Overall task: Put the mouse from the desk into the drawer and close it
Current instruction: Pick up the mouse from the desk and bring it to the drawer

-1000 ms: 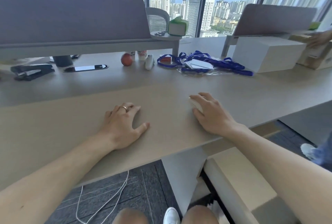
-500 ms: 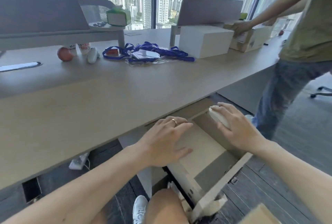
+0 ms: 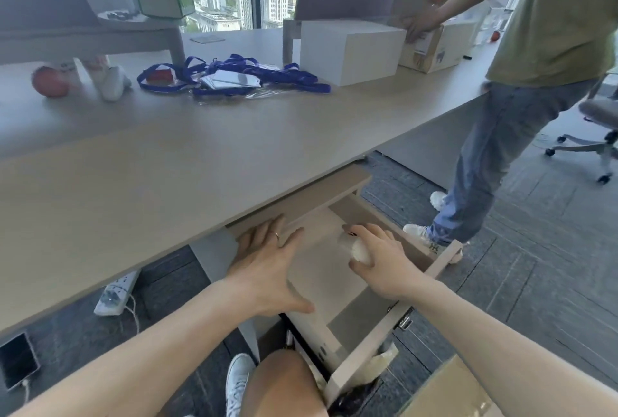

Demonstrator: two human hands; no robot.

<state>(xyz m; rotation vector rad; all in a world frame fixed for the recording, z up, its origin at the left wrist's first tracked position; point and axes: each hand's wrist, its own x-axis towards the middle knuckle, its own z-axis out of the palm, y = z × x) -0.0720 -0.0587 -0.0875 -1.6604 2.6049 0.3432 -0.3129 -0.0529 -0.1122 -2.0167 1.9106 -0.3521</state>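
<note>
right hand point(image 3: 381, 259) gripping white mouse point(image 3: 359, 249) over open drawer point(image 3: 334, 276); left hand point(image 3: 267, 262) open, flat; set mouse down gently mid-drawer, let go before pushing shut

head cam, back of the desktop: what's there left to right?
Red ball → white mouse-like object → blue lanyards → white box → cardboard box, held by a second person's hands.
</note>
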